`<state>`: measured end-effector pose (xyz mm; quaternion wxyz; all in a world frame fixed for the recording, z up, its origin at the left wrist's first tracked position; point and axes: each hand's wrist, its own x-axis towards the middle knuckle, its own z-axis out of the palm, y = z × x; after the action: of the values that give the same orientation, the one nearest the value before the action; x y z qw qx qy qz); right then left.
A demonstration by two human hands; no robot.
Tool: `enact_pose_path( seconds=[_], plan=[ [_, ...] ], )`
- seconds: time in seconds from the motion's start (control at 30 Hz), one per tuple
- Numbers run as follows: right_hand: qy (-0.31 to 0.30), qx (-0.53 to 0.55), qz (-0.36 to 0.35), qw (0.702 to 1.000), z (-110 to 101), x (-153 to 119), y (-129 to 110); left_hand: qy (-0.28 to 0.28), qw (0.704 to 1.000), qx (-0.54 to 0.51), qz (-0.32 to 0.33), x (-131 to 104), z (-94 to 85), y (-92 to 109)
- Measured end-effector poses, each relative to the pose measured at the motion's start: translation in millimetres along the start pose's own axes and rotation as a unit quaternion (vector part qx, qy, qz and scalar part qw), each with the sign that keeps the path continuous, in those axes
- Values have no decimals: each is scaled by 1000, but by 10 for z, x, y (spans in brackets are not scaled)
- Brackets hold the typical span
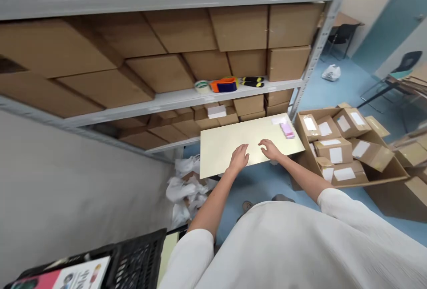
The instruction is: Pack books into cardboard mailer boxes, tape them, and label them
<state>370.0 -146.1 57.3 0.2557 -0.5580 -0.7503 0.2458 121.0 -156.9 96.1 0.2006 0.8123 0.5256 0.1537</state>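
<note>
Both hands are over the front half of a pale yellow tabletop (220, 146). My left hand (239, 157) is near the front edge with its fingers slightly bent and apart from the thumb, holding nothing. To its right, my right hand (269, 149) has its fingers curved toward the left and nothing between them. Whether either hand touches the surface is hard to tell. At the table's right end lies a pink and purple item (287, 130), blurred, beside a whitish piece (277, 120).
A metal shelf (180, 98) of cardboard boxes stands behind the table, holding tape (202, 86) and black-yellow cutters (252, 82). A large carton (367, 182) of small boxes is at right. White plastic bags (182, 189) lie left; a black crate (136, 258) is lower left.
</note>
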Motion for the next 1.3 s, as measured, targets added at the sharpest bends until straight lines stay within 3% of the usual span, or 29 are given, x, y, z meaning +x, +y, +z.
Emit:
enact_pose_path(
  seconds=[0.13, 0.27, 0.43, 0.57, 0.7, 0.93, 1.13, 1.3],
  plan=[
    [-57, 16, -56, 997, 552, 322, -569, 33, 997, -5, -68, -522, -332, -516],
    [-128, 28, -126, 983, 1031, 596, -1115, 80, 985, -4, -152, -1059, -577, -856],
    [-219, 44, -246, 943, 1578, 848, -1734, 177, 948, -11, -265, -1807, -736, -1044],
    [-292, 70, -334, 894, 1975, 881, -2187, 245, 904, -22, -350, -2436, -727, -1003],
    [-348, 96, -396, 844, 2324, 714, -2589, 290, 860, -18, -419, -3020, -638, -826],
    [-412, 116, -461, 777, 2812, 128, -3241, 355, 795, 4, -493, -3932, -508, -541],
    [-425, 139, -513, 733, 3182, -366, -3952, 392, 759, 20, -519, -4728, -572, -522],
    [-411, 146, -529, 728, 3526, -827, -4636, 413, 751, 26, -514, -5489, -736, -626]
  ],
)
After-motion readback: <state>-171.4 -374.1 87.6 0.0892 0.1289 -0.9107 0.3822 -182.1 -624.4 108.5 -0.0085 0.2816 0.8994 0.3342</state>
